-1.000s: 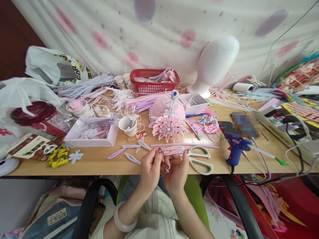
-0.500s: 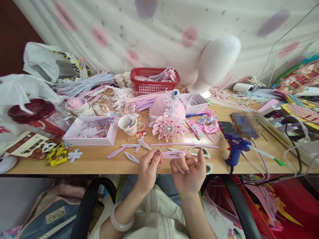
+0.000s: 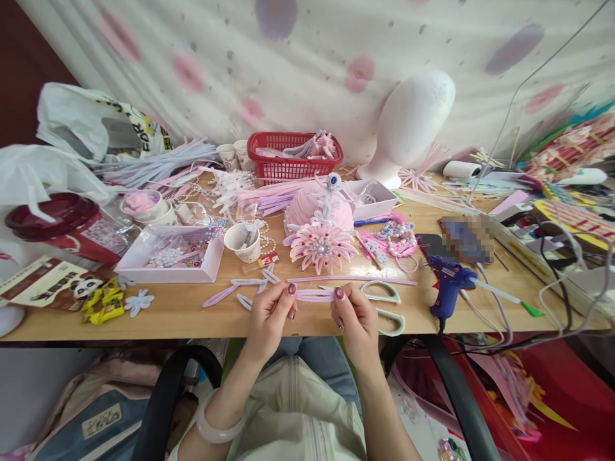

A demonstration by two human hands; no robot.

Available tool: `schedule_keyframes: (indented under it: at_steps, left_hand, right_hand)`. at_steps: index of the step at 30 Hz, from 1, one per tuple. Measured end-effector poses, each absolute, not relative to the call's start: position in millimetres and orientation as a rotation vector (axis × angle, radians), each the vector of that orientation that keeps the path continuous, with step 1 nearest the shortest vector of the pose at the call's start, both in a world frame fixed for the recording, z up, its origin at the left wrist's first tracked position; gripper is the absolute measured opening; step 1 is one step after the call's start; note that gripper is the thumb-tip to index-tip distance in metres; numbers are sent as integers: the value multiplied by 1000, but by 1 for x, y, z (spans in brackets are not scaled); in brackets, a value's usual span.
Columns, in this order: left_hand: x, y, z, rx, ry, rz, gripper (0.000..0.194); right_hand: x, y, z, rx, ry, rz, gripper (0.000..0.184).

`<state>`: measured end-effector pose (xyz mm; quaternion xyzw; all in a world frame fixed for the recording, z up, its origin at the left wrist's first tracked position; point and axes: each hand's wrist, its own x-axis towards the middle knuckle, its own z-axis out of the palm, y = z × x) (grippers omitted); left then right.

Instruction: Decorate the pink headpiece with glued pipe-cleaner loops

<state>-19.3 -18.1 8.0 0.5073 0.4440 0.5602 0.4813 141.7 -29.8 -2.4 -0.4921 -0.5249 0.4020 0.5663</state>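
A lilac pipe cleaner (image 3: pixel 314 295), bent into a long narrow loop, is stretched level between my hands. My left hand (image 3: pixel 270 317) pinches one end between thumb and finger; my right hand (image 3: pixel 356 320) pinches the other end the same way. Beyond it a straight lilac pipe cleaner (image 3: pixel 355 280) lies across the table. Scissors with pale green handles (image 3: pixel 391 322) rest beside my right hand, their blades partly hidden by it. Several looped pipe cleaners (image 3: pixel 234 288) lie left of my left hand. A pink fuzzy flower (image 3: pixel 323 247) with pearls and red beads stands just behind.
A blue glue gun (image 3: pixel 449 288) stands at the right with its cables. To the left are a white box (image 3: pixel 169 272) of beads and a paper cup (image 3: pixel 243 243). Behind are a red basket (image 3: pixel 294 168) and a white foam head (image 3: pixel 414 118). Packed goods crowd the wooden table (image 3: pixel 182 317).
My right hand has turned from open fingers inside the loop to a pinch on its end. The loop is now drawn narrower, and both hands sit slightly further left in view.
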Motion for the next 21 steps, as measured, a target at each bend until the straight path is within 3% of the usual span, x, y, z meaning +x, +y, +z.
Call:
schedule_keyframes:
  at_steps: [9, 13, 17, 21]
  left_hand:
    - [-10, -15, 5, 843, 1096, 1448, 41]
    - [-14, -10, 1, 742, 1106, 1463, 42]
    - [-21, -6, -3, 770, 1117, 1452, 41]
    - [-25, -1, -1, 886, 1143, 1478, 37]
  right_hand:
    - [140, -36, 6, -1172, -1515, 958, 38]
    - [186, -40, 18, -1454, -1775, 551, 18]
    - [234, -41, 24, -1728, -2093, 239, 30]
    - [249, -35, 21, -1753, -2374, 186, 39]
